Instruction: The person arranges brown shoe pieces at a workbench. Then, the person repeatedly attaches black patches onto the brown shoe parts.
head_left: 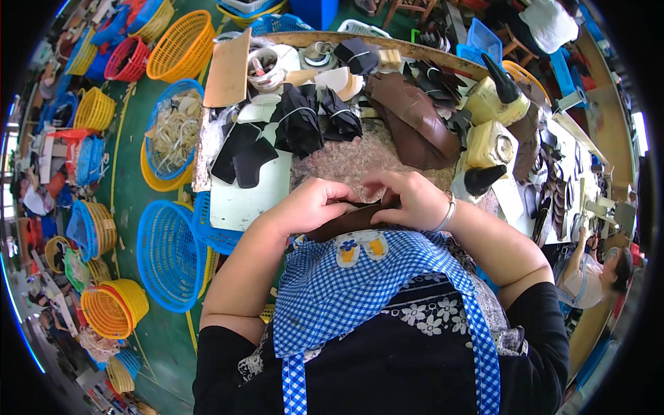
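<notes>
A dark brown leather piece (348, 223) lies close against my blue checked apron, at the near edge of the worktable. My left hand (319, 203) pinches it from the left, thumb and fingers bent around its upper edge. From the right, my right hand (412, 200) grips the same piece with curled fingers; its fingertips are partly hidden. Beyond my hands, larger brown leather pieces (415, 114) are piled on the table. Tied bundles of black cut pieces (299, 119) lie to their left, and a loose-looking black piece (242, 153) rests nearer on a white board (257, 200).
Yellowish machine parts with black knobs (492, 145) stand at the table's right. A white tub (265, 69) and a tan board (227, 69) sit at the far left corner. Blue baskets (169, 256) stand on the green floor to the left. Another person (588, 273) works at far right.
</notes>
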### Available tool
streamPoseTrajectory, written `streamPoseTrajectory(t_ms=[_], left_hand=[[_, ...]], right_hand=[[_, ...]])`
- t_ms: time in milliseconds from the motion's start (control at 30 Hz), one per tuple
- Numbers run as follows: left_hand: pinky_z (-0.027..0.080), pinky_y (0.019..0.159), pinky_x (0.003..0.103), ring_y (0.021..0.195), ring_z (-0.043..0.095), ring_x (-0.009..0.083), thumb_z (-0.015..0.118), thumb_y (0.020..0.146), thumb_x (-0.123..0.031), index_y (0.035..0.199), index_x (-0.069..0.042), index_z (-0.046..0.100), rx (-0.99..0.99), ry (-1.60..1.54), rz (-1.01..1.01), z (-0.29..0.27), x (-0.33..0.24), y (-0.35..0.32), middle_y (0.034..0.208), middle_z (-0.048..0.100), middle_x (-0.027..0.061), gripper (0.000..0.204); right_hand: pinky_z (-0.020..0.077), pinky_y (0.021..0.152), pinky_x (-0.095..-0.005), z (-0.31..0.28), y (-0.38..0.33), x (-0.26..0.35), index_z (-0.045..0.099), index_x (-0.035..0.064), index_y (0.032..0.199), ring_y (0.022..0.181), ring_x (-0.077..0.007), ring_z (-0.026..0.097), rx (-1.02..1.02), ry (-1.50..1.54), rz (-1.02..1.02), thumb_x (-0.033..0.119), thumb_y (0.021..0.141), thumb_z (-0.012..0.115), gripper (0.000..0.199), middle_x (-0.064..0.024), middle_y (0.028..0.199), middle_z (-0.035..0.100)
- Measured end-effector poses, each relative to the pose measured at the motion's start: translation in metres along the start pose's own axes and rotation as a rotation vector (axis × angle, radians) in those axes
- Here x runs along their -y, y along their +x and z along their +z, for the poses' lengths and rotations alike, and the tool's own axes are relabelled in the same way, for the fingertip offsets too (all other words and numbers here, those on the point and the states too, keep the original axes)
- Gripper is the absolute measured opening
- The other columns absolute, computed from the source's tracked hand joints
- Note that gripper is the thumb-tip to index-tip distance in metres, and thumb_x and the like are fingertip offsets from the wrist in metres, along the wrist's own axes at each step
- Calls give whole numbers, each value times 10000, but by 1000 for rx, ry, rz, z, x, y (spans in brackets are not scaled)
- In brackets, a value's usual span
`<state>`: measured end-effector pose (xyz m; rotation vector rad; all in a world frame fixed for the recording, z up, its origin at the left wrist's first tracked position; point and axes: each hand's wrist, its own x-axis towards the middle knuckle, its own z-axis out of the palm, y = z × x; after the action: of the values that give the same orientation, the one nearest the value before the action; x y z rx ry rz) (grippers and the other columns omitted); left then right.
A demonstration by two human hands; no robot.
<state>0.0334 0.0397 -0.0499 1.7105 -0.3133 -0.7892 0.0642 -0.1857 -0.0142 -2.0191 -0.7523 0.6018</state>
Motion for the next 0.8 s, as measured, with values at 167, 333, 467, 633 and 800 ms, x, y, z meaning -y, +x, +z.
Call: streamPoseTrajectory(t_ms=[167, 333, 467, 633, 800], left_hand=[[483, 666, 266, 727, 620, 124, 580, 839, -79, 988, -14, 640, -53, 237, 63, -1, -11, 0, 800, 665, 114, 173], [495, 648, 334, 693, 648, 276, 722, 713, -250, 905, -25, 644, -89, 301, 93, 6, -22, -10, 774, 658, 156, 306], [501, 640, 338, 686, 654, 272, 764, 653, -268, 902, -27, 648, -127, 289, 40, 9, -17, -9, 760, 659, 157, 365], [502, 637, 325, 678, 656, 257, 755, 653, -233, 884, -29, 655, -129, 302, 47, 8, -17, -8, 760, 663, 149, 324], [498, 628, 320, 664, 652, 250, 754, 652, -231, 874, -34, 658, -122, 299, 40, 7, -17, -6, 755, 662, 140, 312]], right_hand=[[516, 664, -300, -5, 0, -5, 664, 28, 891, 695, -226, 658, 155, 35, 137, 237, 638, 764, 343, -126, 758, 666], [517, 665, -311, -3, -1, -5, 673, 37, 874, 702, -243, 658, 144, -38, 127, 264, 611, 777, 362, -133, 763, 665], [517, 664, -316, -1, 0, -5, 675, 47, 870, 694, -255, 656, 132, -102, 128, 265, 599, 779, 363, -131, 751, 663], [514, 654, -316, 1, -1, -5, 674, 51, 866, 682, -258, 653, 88, -72, 109, 249, 591, 777, 355, -127, 743, 662], [512, 651, -317, 2, -1, -5, 672, 52, 865, 685, -259, 652, 73, -68, 108, 237, 589, 773, 348, -126, 746, 661]])
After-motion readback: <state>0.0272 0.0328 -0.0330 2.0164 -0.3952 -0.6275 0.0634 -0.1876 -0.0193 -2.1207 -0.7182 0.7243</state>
